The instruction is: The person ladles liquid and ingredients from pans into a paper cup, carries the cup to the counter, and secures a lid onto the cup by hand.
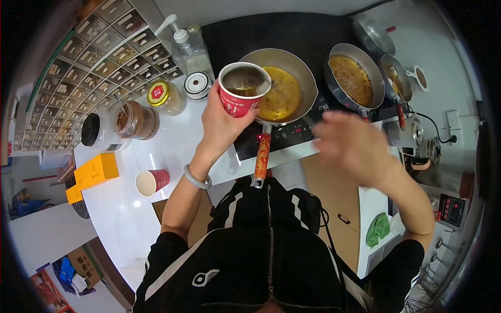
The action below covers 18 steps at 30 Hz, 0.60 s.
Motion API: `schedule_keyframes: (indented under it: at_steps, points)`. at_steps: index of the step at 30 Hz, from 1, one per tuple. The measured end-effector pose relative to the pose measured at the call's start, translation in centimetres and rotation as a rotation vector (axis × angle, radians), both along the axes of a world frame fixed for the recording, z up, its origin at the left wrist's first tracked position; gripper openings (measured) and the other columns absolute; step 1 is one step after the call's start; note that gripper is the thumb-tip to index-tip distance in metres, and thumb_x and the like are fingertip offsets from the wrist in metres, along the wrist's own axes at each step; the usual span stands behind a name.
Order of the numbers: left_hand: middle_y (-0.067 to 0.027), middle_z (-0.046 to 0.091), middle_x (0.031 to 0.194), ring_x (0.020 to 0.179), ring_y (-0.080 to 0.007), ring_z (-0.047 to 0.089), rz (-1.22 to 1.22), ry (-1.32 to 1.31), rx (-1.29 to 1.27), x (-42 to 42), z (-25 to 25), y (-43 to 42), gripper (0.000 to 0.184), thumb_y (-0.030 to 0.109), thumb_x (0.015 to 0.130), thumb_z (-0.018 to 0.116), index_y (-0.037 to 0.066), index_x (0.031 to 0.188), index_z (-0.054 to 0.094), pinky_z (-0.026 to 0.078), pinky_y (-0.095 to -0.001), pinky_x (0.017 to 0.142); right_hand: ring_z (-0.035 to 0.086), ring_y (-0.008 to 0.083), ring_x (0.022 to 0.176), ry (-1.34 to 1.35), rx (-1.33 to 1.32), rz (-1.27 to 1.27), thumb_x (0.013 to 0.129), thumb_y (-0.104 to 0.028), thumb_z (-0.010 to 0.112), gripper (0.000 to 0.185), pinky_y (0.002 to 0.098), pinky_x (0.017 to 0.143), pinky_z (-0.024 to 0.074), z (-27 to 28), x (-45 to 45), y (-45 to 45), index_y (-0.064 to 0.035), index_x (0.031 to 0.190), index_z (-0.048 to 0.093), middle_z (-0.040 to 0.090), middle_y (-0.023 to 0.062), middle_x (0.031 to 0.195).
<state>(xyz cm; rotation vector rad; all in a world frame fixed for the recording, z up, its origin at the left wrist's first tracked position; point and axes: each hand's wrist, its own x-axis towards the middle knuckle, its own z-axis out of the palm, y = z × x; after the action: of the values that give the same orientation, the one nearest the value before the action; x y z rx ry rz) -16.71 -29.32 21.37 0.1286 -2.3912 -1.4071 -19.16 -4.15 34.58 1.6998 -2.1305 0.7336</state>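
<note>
Wrapped round a red paper cup [237,103] with liquid in it is my left hand [222,122], raised at the left rim of a pan [308,78]. Yellow-brown liquid lies in that pan, on the black cooktop [229,39]; its orange patterned handle [263,154] points toward me. My right hand [349,148] is smeared by motion over the cooktop's front edge, right of the handle. Its fingers cannot be made out. A second pan [352,78] with brown liquid and dark bits stands farther right.
Jars [167,98], a pump bottle [189,52] and another paper cup [152,182] are on the left counter, near a yellow box [96,171]. More pans [395,78] stand at the right. A green cloth [378,229] lies at the lower right.
</note>
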Motion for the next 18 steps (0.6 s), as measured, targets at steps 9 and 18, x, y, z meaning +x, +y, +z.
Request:
schedule_keyframes:
  at_steps: [9,18]
  points:
    - [-0.0150,0.055,0.116,0.106,-0.0231,0.057,0.054,0.090,0.097,0.3,-2.1,-2.3,0.081,0.019,0.064,0.084,-0.001,0.126,0.035,0.047,-0.0323,0.089,0.061,0.0301,0.089,0.197,0.088,-0.168,0.070,-0.006,0.065,0.027,0.0417,0.087,0.0513,-8.5,-2.3,1.3,-0.0018,0.096,0.059,0.059,0.0146,0.096]
    - [-0.0152,0.055,0.116,0.106,-0.0230,0.057,0.111,0.072,0.159,1.6,-2.2,-3.6,0.078,0.017,0.066,0.083,0.000,0.125,0.034,0.048,-0.0331,0.088,0.062,0.0305,0.089,0.089,0.000,-0.256,0.075,-0.006,0.067,0.028,0.0362,0.077,0.0533,-16.6,-4.2,-1.9,-0.0056,0.101,0.058,0.059,0.0122,0.097]
